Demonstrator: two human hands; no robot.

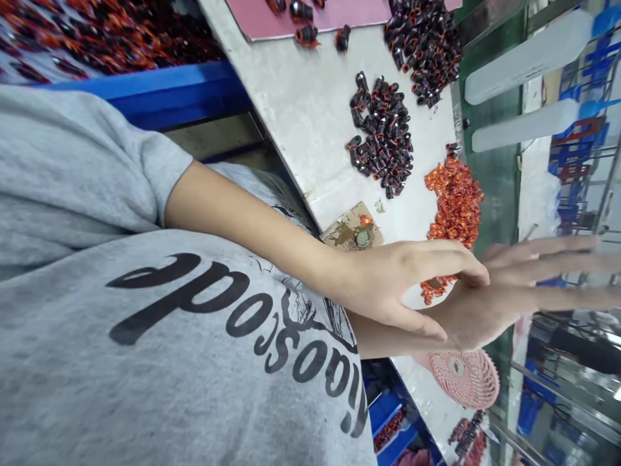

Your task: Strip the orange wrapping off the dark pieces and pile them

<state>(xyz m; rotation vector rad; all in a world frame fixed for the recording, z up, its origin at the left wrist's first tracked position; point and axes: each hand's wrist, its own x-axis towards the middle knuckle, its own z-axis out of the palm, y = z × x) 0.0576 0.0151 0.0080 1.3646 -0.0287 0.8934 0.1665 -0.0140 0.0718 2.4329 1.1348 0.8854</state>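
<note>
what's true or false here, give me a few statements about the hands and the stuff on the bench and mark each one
1. The left hand touches the right hand. True.
2. The orange pile lies on the pink board. False: it lies on the white bench top.
3. A round pink mesh disc lies just beyond the hands. True.
4. The right hand is holding tweezers. False: its fingers are spread and it holds no tool.
5. The person wears a grey T-shirt with black lettering. True.
</note>
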